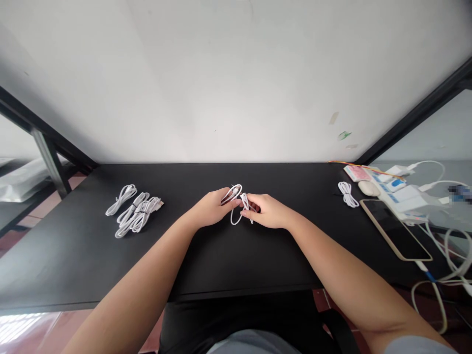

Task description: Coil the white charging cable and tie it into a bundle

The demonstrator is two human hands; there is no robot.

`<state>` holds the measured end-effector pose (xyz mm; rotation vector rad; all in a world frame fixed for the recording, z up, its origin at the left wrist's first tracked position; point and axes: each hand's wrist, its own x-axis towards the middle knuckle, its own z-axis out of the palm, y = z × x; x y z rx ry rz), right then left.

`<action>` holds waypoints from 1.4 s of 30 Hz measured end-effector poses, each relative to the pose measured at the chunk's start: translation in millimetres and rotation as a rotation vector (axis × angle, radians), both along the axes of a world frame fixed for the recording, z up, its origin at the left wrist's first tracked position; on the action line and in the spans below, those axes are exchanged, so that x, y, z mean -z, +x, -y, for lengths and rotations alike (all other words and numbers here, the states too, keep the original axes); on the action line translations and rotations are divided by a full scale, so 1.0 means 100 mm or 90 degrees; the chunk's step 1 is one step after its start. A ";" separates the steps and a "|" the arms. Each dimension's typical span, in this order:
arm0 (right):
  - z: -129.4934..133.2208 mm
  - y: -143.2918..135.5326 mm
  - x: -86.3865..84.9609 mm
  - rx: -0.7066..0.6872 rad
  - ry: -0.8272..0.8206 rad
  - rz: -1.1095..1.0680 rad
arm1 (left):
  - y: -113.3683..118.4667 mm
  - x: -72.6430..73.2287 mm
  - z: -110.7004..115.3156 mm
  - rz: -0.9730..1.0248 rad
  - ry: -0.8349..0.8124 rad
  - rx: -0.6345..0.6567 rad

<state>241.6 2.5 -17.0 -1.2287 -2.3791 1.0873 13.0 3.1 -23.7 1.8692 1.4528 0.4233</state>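
Between my hands, over the middle of the black table, is a white charging cable point(236, 220) with loose loops. My left hand point(217, 208) is closed on the coils at its left side. On the right, my right hand point(268, 210) pinches another part of the same cable with thumb and fingers. Several bundled white cables point(137, 211) lie on the table to the left, some with dark ties around them. One more bundled white cable point(347, 193) rests on the right. My fingers hide part of the held cable.
On the right lie a phone point(396, 228) with a cable plugged in, a white mouse-shaped object point(368, 188), and a power strip point(385, 191) with white chargers. Loose cables point(448, 250) hang past the table's right side. A white wall point(221, 88) stands behind the black table point(239, 265).
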 end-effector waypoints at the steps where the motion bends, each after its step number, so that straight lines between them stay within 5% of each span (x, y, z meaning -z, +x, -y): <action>1: 0.00 0.00 0.00 -0.001 0.000 -0.001 | 0.00 0.00 0.00 0.000 0.001 0.000; 42: 0.01 0.00 -0.03 0.004 -0.023 -0.005 | 0.01 -0.04 0.03 0.013 -0.003 0.008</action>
